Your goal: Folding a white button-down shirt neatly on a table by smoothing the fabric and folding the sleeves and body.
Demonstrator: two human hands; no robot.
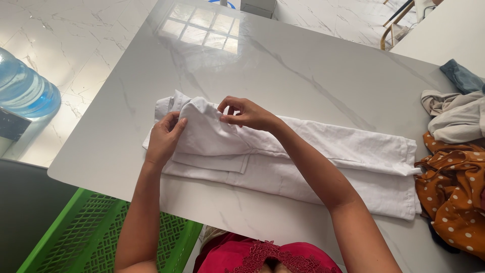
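White trousers (303, 156), one pair, lie folded lengthwise on the marble tabletop (283, 65), stretching from under both hands away to the right. Two hands work at the waist end. The left hand (165, 137) is closed on a raised fold of the white cloth, thumb on top and fingers tucked beneath it. The right hand (246, 113), just beside it to the right, pinches the same fold between thumb and fingertips, the other fingers curled above. Both forearms cross the near edge of the tabletop.

Well to the right of the right hand sits a heap of other clothes: one rust-orange garment with white dots (454, 194), one pale grey-beige garment (457, 116) behind it, and one blue-grey piece (462, 76) farther back. All three are cut off by the frame's right edge, so their kinds cannot be told. A dark scrap under the dotted garment is too hidden to name.

Below the left hand, past the tabletop's near edge, stands one green plastic crate (101, 237), partly covered by the left arm. Far left of the left hand is one blue water bottle (25, 91), cut off at the frame edge. A reflected window shows on the tabletop beyond the hands. The trousers' far leg ends sit against the dotted garment.
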